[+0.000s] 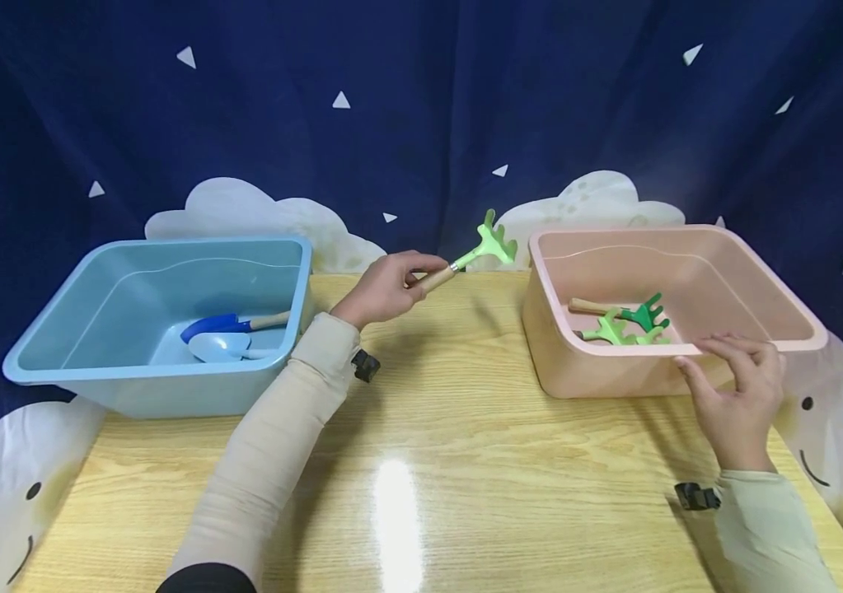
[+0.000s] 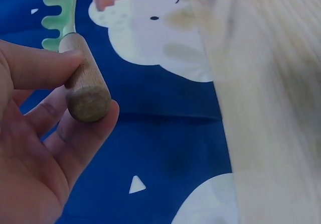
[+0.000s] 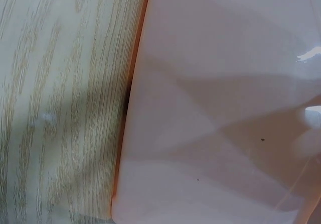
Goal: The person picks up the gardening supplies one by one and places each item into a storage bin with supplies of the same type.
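Between the two tubs my left hand [image 1: 391, 288] pinches a small light green hand rake [image 1: 494, 244] by its wooden handle. In the left wrist view the thumb and fingers hold that handle [image 2: 86, 78] near its butt end, tines pointing away. My right hand [image 1: 743, 395] holds the front rim of the pink tub [image 1: 554, 362], fingers over the edge and thumb against the outer wall. Inside that tub lie a dark green rake [image 1: 647, 313] with a wooden handle and light green rake heads [image 1: 609, 328], partly hidden by the wall.
A blue tub [image 1: 169, 387] on the left contains a dark blue trowel [image 1: 212, 325] and a light blue scoop [image 1: 219, 347]. Both tubs stand on a wooden table [image 1: 480, 461]. Behind it hangs a navy curtain [image 1: 406, 148] with white clouds and triangles.
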The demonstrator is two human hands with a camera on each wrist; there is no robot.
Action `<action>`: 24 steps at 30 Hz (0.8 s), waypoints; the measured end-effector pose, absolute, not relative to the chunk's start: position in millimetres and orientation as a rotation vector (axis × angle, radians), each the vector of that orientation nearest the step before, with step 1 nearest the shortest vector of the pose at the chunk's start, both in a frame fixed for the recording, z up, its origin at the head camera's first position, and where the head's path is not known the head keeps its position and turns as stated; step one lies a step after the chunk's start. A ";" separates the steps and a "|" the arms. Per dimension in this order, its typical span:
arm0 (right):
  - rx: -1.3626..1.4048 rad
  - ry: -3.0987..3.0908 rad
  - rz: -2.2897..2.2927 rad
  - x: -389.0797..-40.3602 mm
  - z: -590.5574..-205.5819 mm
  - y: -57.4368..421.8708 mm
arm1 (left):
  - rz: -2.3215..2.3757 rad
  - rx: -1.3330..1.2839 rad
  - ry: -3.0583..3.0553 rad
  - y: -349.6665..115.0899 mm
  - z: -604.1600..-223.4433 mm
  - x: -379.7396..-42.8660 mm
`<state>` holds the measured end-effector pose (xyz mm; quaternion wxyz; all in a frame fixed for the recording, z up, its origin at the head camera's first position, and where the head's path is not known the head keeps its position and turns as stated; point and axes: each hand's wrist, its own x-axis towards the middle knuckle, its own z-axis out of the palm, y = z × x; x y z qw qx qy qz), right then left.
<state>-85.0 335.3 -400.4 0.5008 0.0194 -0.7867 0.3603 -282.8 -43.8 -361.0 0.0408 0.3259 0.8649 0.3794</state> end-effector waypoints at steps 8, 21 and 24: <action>0.056 -1.902 0.863 -88.6 -408.9 345.5 | 1.105 0.994 2.684 -47.5 -335.7 -282.2; 0.048 -1.911 0.861 -89.3 -412.9 351.7 | 1.041 0.993 2.726 -69.4 -318.0 -277.8; 0.053 -1.916 0.850 -92.2 -415.3 355.5 | 1.022 1.024 2.750 -74.5 -312.2 -279.4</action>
